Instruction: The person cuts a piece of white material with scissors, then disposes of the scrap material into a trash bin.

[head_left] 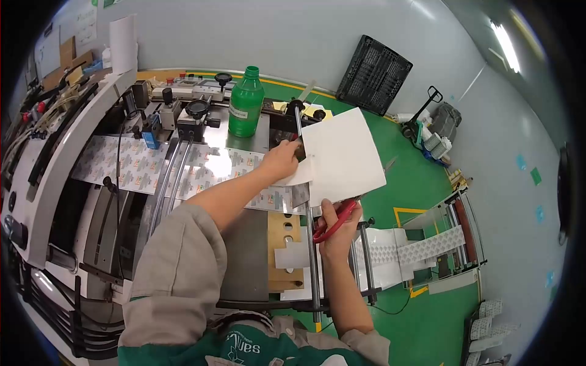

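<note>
A squarish white sheet stands raised over the right end of the machine. At its left edge is my left hand, its fingers curled in and closed on the sheet; a small dark thing beside the fingertips is not clear. Red-handled scissors are gripped in my right hand, just below the sheet, with the thumb against its lower edge. Most of the blades are hidden behind the sheet, and a tip shows past its right side. Under my left forearm runs a printed foil web.
A green bottle stands on the machine behind my left hand. Metal rollers cross below the scissors. To the right, a printed strip runs to another frame. A black pallet leans on the wall, near a pallet jack.
</note>
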Demonstrator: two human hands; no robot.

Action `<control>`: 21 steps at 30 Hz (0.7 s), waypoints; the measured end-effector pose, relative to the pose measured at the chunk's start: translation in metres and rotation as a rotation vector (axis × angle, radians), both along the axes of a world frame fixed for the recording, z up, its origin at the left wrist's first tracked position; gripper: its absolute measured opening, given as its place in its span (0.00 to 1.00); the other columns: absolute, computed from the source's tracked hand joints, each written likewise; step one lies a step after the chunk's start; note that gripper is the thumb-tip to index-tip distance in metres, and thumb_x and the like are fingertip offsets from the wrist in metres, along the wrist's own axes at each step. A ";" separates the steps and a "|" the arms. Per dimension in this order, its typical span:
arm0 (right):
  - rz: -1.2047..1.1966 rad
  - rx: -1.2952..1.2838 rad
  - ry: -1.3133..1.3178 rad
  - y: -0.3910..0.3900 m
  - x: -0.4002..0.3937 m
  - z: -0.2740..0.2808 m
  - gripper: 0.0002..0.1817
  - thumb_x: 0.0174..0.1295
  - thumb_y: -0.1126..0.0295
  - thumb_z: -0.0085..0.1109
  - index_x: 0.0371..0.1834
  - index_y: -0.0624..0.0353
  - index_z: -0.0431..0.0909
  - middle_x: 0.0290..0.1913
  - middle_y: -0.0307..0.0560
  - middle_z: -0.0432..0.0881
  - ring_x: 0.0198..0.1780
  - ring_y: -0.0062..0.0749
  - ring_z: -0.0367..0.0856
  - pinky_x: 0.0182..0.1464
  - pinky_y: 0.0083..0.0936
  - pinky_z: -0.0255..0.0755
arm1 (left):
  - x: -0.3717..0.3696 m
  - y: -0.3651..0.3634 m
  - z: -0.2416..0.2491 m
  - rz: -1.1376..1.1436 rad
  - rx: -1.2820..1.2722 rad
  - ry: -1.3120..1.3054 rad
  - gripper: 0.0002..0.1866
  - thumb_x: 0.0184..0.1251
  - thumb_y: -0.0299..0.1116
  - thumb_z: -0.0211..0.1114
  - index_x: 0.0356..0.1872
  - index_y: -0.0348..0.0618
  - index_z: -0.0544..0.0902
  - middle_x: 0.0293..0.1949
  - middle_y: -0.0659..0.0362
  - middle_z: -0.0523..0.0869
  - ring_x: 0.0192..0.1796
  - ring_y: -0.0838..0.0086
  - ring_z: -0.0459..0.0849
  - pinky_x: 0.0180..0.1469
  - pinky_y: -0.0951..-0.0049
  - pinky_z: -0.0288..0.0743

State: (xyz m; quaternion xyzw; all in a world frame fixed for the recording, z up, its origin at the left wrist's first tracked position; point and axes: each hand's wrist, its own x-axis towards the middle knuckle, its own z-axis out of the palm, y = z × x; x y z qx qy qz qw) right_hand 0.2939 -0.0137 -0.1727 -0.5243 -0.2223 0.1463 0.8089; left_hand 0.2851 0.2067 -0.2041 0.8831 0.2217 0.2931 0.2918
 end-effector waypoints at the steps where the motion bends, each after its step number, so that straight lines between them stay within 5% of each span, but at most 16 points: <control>1: 0.024 0.012 0.019 -0.004 0.000 -0.001 0.20 0.55 0.78 0.62 0.45 0.56 0.60 0.28 0.38 0.70 0.21 0.19 0.68 0.20 0.14 0.64 | 0.000 0.009 -0.001 -0.031 -0.017 0.045 0.18 0.56 0.30 0.52 0.50 0.43 0.73 0.47 0.48 0.76 0.45 0.49 0.78 0.49 0.54 0.72; 7: 0.001 0.062 0.127 -0.027 -0.007 0.005 0.22 0.56 0.78 0.61 0.48 0.56 0.59 0.31 0.39 0.68 0.22 0.17 0.67 0.19 0.13 0.63 | -0.035 -0.011 0.038 0.006 0.137 0.133 0.32 0.54 0.26 0.54 0.64 0.49 0.60 0.47 0.45 0.76 0.45 0.50 0.79 0.45 0.56 0.74; 9: -0.009 0.061 0.150 -0.031 -0.009 0.004 0.20 0.58 0.77 0.59 0.49 0.57 0.59 0.31 0.40 0.69 0.22 0.17 0.67 0.18 0.13 0.63 | -0.030 -0.021 0.036 -0.167 0.302 0.287 0.38 0.56 0.24 0.51 0.70 0.47 0.47 0.45 0.46 0.77 0.43 0.50 0.79 0.44 0.57 0.73; 14: 0.029 0.030 0.184 -0.046 -0.023 0.011 0.20 0.59 0.77 0.57 0.50 0.58 0.59 0.30 0.40 0.69 0.21 0.17 0.66 0.19 0.13 0.63 | -0.001 -0.014 0.010 -0.051 0.098 0.352 0.41 0.54 0.27 0.53 0.70 0.44 0.45 0.45 0.42 0.76 0.45 0.50 0.79 0.46 0.56 0.73; 20: 0.012 0.015 0.234 -0.070 -0.023 -0.003 0.20 0.60 0.76 0.57 0.52 0.57 0.59 0.31 0.39 0.69 0.24 0.17 0.68 0.20 0.13 0.64 | 0.003 0.012 0.015 0.064 0.186 0.392 0.30 0.55 0.29 0.53 0.63 0.41 0.61 0.45 0.45 0.77 0.47 0.52 0.78 0.47 0.56 0.73; 21: 0.026 0.018 0.260 -0.074 -0.023 -0.004 0.20 0.60 0.76 0.56 0.52 0.57 0.59 0.31 0.39 0.69 0.25 0.17 0.68 0.20 0.13 0.64 | 0.002 0.015 0.015 0.103 0.215 0.336 0.36 0.53 0.26 0.55 0.67 0.44 0.56 0.44 0.46 0.78 0.45 0.53 0.79 0.45 0.56 0.74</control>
